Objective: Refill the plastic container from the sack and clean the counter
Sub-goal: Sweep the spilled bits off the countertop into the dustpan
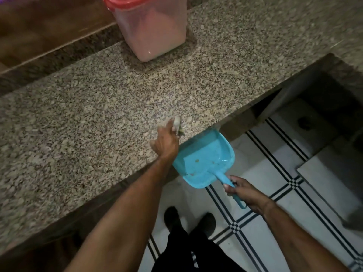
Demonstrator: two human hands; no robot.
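Head view, only view.

- Granite counter [98,105] fills the upper left; its front edge runs diagonally through mid-frame.
- Plastic container [153,32]: translucent, pinkish, red lid [125,2] on. It stands upright at the counter's back, well apart from both hands. Fill level can't be read.
- Left hand [166,141]: on the counter top, right at the front edge. Thumb splayed out, fingers reaching forward onto a small pale-and-green wad [177,122], a cloth or sponge, too blurred to say which. Can't tell whether the fingers pinch it or just press it down.
- Right hand [243,193]: off the counter, in front of its edge, fingers and thumb wrapped tight round the dustpan handle [224,178].
- Blue dustpan [204,160]: open mouth tucked just under the counter's front edge, just beside the left hand. A few small orange-brown crumbs [197,160] lie in the pan.
- Below the counter edge: white tiled floor [294,213] with dark striped lines, the person's dark shoes [172,218] and black trousers.
- Right end of the counter: a dark recess, contents unclear.
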